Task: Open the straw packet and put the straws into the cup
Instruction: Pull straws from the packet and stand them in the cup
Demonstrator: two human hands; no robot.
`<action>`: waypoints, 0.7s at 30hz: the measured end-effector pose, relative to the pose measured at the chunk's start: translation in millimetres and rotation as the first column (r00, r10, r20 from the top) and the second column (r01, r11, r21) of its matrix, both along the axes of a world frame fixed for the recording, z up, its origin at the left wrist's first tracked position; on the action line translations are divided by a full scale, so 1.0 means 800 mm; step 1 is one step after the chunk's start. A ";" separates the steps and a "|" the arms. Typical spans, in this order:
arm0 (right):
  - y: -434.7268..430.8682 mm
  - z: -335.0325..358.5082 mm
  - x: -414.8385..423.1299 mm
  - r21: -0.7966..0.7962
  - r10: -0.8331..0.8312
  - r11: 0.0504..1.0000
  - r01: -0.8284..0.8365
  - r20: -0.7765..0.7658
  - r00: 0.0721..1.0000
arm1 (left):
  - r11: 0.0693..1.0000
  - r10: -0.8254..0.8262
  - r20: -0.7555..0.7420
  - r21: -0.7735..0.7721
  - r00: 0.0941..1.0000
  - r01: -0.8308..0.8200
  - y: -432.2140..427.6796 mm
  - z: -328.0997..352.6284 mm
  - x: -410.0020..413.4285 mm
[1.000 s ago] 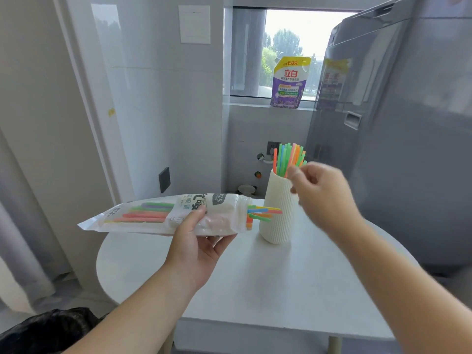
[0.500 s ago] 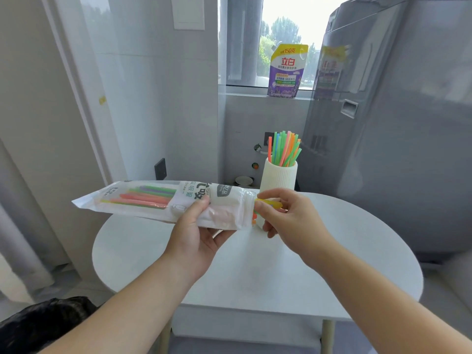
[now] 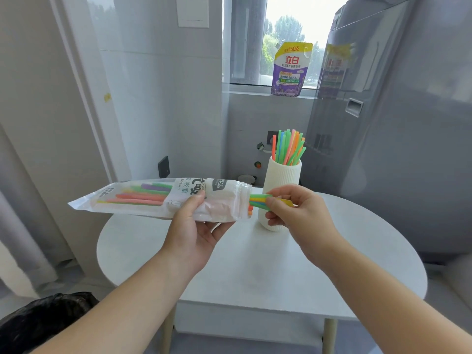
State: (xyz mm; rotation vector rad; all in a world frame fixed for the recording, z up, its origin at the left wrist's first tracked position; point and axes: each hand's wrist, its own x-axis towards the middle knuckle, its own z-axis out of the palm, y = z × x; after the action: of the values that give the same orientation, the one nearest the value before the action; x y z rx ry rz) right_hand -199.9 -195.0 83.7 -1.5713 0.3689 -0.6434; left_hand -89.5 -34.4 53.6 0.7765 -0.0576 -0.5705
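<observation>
My left hand (image 3: 196, 223) holds the clear and white straw packet (image 3: 143, 198) level above the table, its torn mouth pointing right. Coloured straws (image 3: 256, 200) stick out of that mouth, and my right hand (image 3: 296, 213) pinches their ends between thumb and fingers. Behind my right hand stands the white ribbed cup (image 3: 281, 180) on the table, upright, with several green, orange and blue straws (image 3: 288, 146) fanned out of its top. More straws show through the packet's clear left part.
The round white table (image 3: 255, 264) carries the cup. A grey washing machine (image 3: 396, 123) stands close on the right, a tiled wall on the left. A purple detergent pouch (image 3: 291, 69) rests on the window sill. A black bin bag (image 3: 43, 320) lies at the lower left.
My right hand came down from the cup's top to the packet's mouth and closed on the straw ends; a little more straw length now shows outside the packet. The left hand kept the packet steady.
</observation>
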 end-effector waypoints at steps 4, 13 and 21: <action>-0.019 0.001 -0.006 0.174 0.004 0.985 0.004 -0.046 0.999 | 1.000 0.025 -0.023 0.003 0.999 -0.025 0.006 0.004 0.004; -0.013 -0.003 -0.006 0.185 0.060 0.981 -0.051 -0.043 0.997 | 1.000 0.027 -0.021 0.010 0.999 -0.027 0.004 0.002 0.003; -0.029 -0.001 -0.008 0.095 -0.001 0.995 0.009 -0.080 0.997 | 1.000 0.026 -0.006 0.001 1.000 -0.026 0.006 0.002 0.006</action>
State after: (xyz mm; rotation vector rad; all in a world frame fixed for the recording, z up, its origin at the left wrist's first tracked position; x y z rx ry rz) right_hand -206.0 -218.5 82.6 -1.5082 0.4571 -0.5604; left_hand -84.6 -29.3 55.2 0.7757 -0.0417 -0.5479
